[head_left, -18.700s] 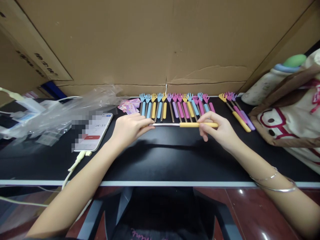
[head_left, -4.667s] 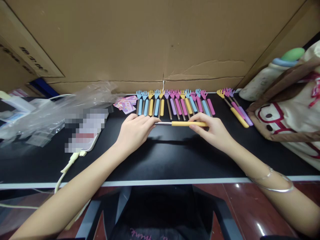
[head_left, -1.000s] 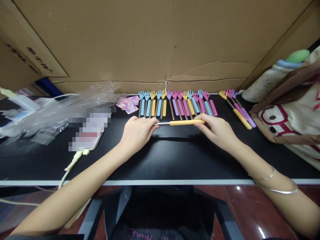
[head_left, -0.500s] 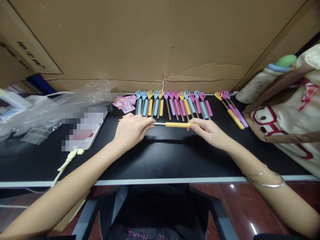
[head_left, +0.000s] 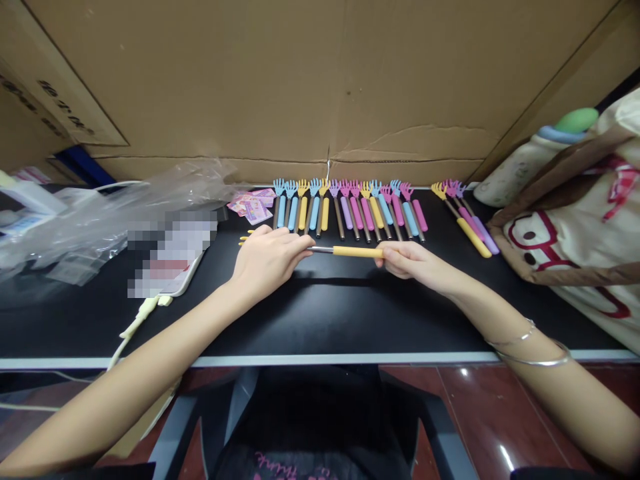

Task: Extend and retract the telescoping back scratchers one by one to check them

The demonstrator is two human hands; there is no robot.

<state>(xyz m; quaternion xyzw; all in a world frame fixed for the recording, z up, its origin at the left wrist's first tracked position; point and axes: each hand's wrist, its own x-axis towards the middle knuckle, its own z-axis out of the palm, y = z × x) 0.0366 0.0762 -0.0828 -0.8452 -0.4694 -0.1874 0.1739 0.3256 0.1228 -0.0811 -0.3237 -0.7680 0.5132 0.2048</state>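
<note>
A yellow-handled telescopic back scratcher (head_left: 350, 251) lies crosswise just above the black table (head_left: 320, 313). My left hand (head_left: 267, 257) is closed round its metal shaft, and the yellow claw tips poke out past my knuckles. My right hand (head_left: 407, 260) pinches the end of the yellow grip. Behind them a row of several back scratchers (head_left: 350, 208) in blue, yellow, purple and pink lies side by side, claws toward the cardboard.
Three more scratchers (head_left: 467, 217) lie apart at the right, beside a cream and brown bag (head_left: 575, 227). A phone (head_left: 167, 257) with a cable, clear plastic bags (head_left: 125, 207) and small pink cards (head_left: 250, 203) sit at the left. A cardboard wall (head_left: 320, 87) closes the back.
The scratcher has grown shorter: my right hand has slid leftward along with the yellow grip toward my left hand. The claw tips now show beyond my left hand.
</note>
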